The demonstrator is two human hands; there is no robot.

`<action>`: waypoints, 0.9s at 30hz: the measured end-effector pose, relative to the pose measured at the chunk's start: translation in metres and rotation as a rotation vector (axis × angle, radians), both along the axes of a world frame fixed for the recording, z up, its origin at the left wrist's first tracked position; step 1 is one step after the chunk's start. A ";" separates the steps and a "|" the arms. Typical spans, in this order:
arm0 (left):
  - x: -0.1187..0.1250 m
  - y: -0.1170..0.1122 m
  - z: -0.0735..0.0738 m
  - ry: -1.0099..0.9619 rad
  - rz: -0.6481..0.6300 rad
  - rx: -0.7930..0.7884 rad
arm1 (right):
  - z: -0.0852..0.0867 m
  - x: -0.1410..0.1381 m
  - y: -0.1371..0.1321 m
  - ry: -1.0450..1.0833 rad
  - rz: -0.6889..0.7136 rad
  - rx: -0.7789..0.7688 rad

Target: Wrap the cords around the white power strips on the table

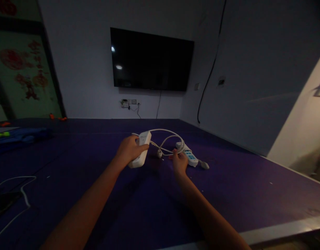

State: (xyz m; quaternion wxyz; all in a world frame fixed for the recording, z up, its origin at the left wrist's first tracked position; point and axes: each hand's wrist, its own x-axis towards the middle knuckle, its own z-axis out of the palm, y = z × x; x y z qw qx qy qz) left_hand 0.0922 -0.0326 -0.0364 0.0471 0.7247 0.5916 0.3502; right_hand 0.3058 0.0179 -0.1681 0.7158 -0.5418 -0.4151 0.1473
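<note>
My left hand (130, 150) is closed around a white power strip (142, 148), held tilted above the purple table. A white cord (165, 130) runs from it in a loose loop towards my right hand (180, 161). The fingers of that hand pinch the coiled cord. Just behind and to the right of it lies a second power strip (190, 157), white with blue sockets, with cord across its far end. A white plug (204, 165) lies at its near end. Between the hands hangs or rests another pale plug (159, 153); I cannot tell which.
The purple table (149, 201) reaches to the wall, under a large television (152, 60). Dark blue cloth (26, 134) lies at the left. A white cable (25, 194) curls beside a dark flat object (5, 203) at the near left. A black cable (210, 73) hangs down the right wall.
</note>
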 end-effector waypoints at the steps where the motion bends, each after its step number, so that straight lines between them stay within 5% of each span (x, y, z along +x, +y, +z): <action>1: -0.006 -0.001 0.007 -0.060 0.036 0.032 | 0.000 -0.001 0.000 0.005 0.026 0.009; 6: -0.035 -0.008 0.031 -0.362 0.114 0.209 | 0.006 -0.010 -0.007 -0.126 0.097 0.046; 11: -0.051 -0.012 0.040 -0.597 0.135 0.380 | 0.016 -0.023 -0.019 -0.389 0.118 0.055; 18: -0.058 -0.015 0.042 -0.672 0.118 0.640 | 0.012 -0.026 -0.022 -0.728 0.102 0.067; 27: -0.064 -0.015 0.043 -0.632 0.119 0.655 | 0.008 -0.026 -0.020 -0.918 0.136 -0.042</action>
